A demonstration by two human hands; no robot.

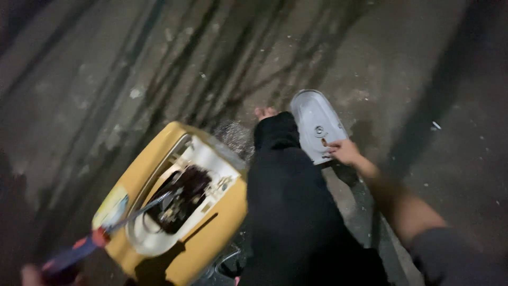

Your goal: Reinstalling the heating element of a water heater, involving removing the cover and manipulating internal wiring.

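The left hand (33, 274) is gripping a screwdriver (100, 234), fingers closed, its tip probing the opened yellow appliance (211, 222) on the floor. The right hand (344, 152) is pinching the grey cover (316, 124). The blade could slip into the wiring.

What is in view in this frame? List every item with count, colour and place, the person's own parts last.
appliance housing: one, yellow with a white opened inner frame and dark parts inside, lower left on the floor.
screwdriver: one, red and blue handle with metal shaft, tip reaching into the housing, lower left.
cover plate: one, pale grey, oval, on the floor at centre right.
floor: one, grey concrete, stained and speckled, all around.
leg: one, black trousers, centre, bare toes at its far end.
left hand: one, bottom left corner, gripping the screwdriver handle.
right hand: one, centre right, fingers on the cover plate's edge.
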